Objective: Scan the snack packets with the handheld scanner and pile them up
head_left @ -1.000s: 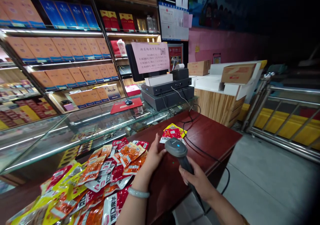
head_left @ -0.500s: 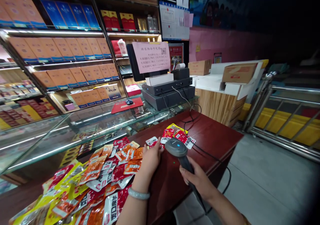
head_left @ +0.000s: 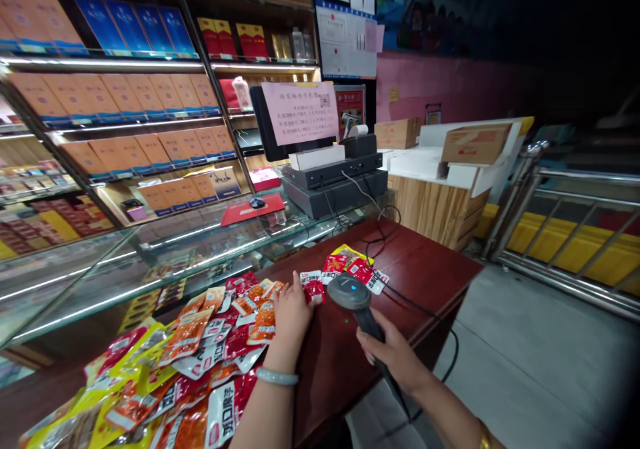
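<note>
Glossy foil snack packets in red, orange, yellow and white (head_left: pixel 186 336) lie heaped on the left of the dark-red wooden counter (head_left: pixel 430 259) in the head view; only a small cluster (head_left: pixel 357 267) sits apart, so most of the work looks left to do. Right hand (head_left: pixel 395 352) grips a dark-grey handheld scanner (head_left: pixel 369 326); left hand (head_left: pixel 293 309) is at the heap's right side, beside a red-and-white packet (head_left: pixel 313 286), its grip unclear. Bare counter reaches the right edge, crossed by a black cable (head_left: pixel 420 307).

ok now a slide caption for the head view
Right hand holding a handheld scanner over a dark red table, left hand at the edge of a heap of shiny packets.
</note>
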The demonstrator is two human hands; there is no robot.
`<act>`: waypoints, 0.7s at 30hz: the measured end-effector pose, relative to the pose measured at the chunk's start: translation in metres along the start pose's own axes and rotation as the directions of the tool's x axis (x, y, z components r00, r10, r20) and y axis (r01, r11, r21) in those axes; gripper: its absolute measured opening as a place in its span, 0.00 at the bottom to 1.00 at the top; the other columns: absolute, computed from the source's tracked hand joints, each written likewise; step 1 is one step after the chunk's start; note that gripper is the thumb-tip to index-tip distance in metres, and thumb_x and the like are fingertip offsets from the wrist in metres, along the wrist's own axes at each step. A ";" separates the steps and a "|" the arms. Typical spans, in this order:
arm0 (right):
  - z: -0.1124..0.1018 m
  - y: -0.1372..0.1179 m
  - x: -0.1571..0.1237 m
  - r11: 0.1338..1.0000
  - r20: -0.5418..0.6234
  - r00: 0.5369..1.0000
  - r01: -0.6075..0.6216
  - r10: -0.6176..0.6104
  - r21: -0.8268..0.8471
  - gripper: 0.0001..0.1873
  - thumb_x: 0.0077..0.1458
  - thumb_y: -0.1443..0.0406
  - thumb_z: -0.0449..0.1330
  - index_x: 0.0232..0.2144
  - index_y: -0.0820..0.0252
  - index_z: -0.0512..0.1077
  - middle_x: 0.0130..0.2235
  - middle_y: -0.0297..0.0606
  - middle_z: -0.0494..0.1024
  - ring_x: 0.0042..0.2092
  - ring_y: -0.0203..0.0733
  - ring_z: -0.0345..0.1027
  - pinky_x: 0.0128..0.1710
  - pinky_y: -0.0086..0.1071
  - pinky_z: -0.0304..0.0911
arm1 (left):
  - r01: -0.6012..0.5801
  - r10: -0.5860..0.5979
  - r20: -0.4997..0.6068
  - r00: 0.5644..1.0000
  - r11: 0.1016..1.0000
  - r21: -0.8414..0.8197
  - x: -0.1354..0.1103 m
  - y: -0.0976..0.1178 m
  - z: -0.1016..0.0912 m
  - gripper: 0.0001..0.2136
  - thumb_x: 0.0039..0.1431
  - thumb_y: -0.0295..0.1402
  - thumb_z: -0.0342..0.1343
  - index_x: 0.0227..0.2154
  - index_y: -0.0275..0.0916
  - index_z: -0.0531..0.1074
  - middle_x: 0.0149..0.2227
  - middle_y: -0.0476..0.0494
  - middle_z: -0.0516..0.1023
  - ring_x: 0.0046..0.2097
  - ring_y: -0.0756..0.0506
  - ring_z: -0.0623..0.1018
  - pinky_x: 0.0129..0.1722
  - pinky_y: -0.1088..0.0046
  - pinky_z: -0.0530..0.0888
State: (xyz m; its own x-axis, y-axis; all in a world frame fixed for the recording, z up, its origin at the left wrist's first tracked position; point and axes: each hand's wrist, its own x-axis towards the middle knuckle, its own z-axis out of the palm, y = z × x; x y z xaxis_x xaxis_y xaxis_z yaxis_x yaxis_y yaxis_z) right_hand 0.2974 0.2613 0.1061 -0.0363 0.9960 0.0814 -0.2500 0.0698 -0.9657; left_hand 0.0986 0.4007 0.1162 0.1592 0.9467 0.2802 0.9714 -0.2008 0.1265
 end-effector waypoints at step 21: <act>-0.003 0.009 -0.002 0.998 0.010 1.000 -0.022 0.022 -0.063 0.41 0.53 0.43 0.70 0.60 0.59 0.65 0.32 0.30 0.70 0.26 0.34 0.58 0.27 0.31 0.56 | 0.259 -0.381 0.174 0.908 0.184 -0.948 0.014 -0.014 -0.005 0.27 0.39 0.59 0.66 0.29 0.40 0.68 0.20 0.50 0.74 0.21 0.50 0.69 0.24 0.75 0.60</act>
State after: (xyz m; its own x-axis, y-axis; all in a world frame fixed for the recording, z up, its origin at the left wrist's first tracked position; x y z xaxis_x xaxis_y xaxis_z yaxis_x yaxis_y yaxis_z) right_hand 0.2978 0.2605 0.0971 -0.0515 0.9967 0.0622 -0.1879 0.0515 -0.9808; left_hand 0.0860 0.4161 0.1228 -0.1950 0.9800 0.0405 0.0532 -0.0306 0.9981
